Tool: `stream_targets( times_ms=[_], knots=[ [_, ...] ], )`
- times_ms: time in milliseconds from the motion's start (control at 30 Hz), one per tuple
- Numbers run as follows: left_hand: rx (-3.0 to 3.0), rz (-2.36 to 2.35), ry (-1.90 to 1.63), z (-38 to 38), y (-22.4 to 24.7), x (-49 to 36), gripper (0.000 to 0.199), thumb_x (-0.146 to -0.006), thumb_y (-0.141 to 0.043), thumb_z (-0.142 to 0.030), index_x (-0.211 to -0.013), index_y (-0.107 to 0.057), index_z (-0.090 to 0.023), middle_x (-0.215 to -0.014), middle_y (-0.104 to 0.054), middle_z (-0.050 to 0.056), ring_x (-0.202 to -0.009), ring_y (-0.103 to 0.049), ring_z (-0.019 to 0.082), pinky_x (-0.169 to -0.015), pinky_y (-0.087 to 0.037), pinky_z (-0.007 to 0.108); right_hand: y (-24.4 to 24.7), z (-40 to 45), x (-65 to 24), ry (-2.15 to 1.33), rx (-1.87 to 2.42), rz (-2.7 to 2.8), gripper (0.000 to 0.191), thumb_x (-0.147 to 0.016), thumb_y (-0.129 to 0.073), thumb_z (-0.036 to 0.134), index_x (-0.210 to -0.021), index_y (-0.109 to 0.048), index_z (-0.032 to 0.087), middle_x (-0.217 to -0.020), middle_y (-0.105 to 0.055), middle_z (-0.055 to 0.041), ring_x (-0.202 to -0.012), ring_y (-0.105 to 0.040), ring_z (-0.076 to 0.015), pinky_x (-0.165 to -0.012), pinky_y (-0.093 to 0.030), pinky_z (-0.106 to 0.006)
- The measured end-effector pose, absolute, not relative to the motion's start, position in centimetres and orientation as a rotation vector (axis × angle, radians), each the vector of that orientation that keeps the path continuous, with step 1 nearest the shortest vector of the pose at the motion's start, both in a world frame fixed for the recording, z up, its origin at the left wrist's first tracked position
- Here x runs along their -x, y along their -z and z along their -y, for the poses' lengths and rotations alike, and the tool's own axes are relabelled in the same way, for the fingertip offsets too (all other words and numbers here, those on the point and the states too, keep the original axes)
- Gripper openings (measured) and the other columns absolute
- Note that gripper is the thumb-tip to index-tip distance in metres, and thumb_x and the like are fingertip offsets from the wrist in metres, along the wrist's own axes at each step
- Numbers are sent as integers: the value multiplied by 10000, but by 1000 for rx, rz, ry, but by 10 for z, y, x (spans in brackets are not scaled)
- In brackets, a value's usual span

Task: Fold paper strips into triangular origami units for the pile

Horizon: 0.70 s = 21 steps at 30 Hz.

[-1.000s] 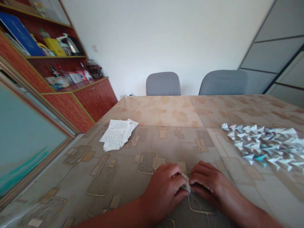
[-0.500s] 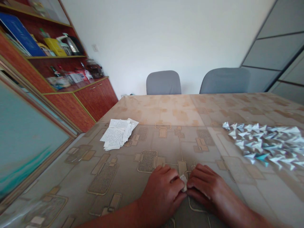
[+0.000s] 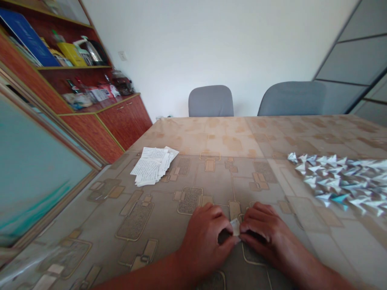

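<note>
A small piece of white paper (image 3: 235, 227) is pinched between my two hands, low in the middle of the view, close above the patterned tablecloth. My left hand (image 3: 208, 233) grips its left side with thumb and fingertips, a gap showing between thumb and forefinger. On the right side, my right hand (image 3: 266, 231) holds it with bent fingers and thumb. The fingers cover much of the paper, so its folds cannot be made out. A loose stack of printed paper slips (image 3: 154, 165) lies beyond my left hand. Many small folded paper shapes (image 3: 341, 181) stand in rows at the right.
The table (image 3: 181, 135) has a patterned cover and reaches to two grey chairs (image 3: 211, 101) by the wall. A red-brown cabinet (image 3: 125, 121) with shelves of bottles and a kettle (image 3: 94, 52) stands at the left.
The fingers of both hands have shifted on the paper, and more of it shows between them. The gap between thumb and forefinger of each hand is wider. The view has tilted slightly.
</note>
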<state>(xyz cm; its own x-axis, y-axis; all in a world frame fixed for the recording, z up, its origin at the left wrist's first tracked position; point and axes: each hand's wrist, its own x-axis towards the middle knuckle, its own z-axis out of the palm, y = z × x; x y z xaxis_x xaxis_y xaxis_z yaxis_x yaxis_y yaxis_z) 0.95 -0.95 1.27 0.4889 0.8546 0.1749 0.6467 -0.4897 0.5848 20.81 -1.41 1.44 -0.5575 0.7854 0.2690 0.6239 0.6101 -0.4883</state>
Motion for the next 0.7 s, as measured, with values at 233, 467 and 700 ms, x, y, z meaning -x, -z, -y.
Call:
stream_targets(
  times_ms=[233,467,700],
  knots=[
    [-2309,-1289,-591,7,-10,-13,89,-739,-697,-158,-719,-613,-182,-762,-588,-1,-781,-519,175,-690,-312,309,-10,14,-212,-532,1226,2320,149,-827,-682,143,-709,-611,201,-718,-618,16,-746,-565,-173,-699,-386,-308],
    [-2331,-1292,-569,7,-12,-13,66,-756,-656,-156,-731,-599,-177,-784,-584,10,-789,-507,179,-700,-316,316,-25,8,-230,-565,1096,2445,161,-894,-619,185,-735,-623,209,-708,-642,8,-704,-590,-160,-667,-404,-306],
    [-2338,-1272,-590,6,-9,-13,64,-760,-637,-142,-736,-592,-180,-775,-575,8,-790,-504,179,-706,-313,316,-28,16,-215,-409,1158,2327,117,-875,-625,181,-765,-609,216,-714,-621,8,-708,-570,-174,-671,-391,-310]
  ],
)
